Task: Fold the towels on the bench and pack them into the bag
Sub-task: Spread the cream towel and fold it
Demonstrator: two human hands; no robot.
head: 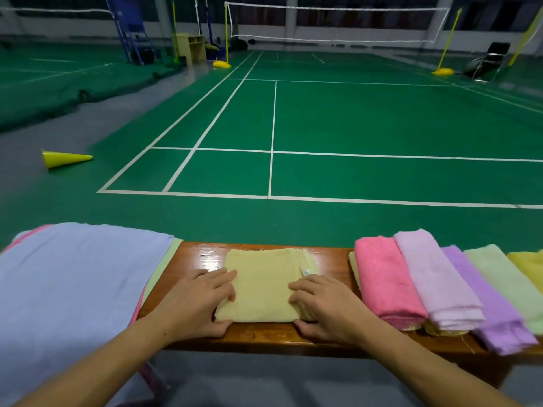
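A folded pale yellow towel (pixel 264 286) lies in the middle of the wooden bench (pixel 199 257). My left hand (pixel 195 301) grips its left edge, fingers on top and thumb at the near edge. My right hand (pixel 323 304) grips its right edge the same way. To the right lie folded towels side by side: pink (pixel 385 283), light lilac (pixel 437 283), purple (pixel 493 312), light green (pixel 505 277) and yellow (pixel 529 265). To the left a pile of unfolded towels drapes over the bench, a light blue towel (pixel 67 289) on top. No bag is in view.
Beyond the bench stretches a green badminton court (pixel 352 118) with white lines and a net (pixel 338 22). A yellow cone (pixel 64 158) lies on the grey floor at the left. A chair (pixel 490 61) stands far right.
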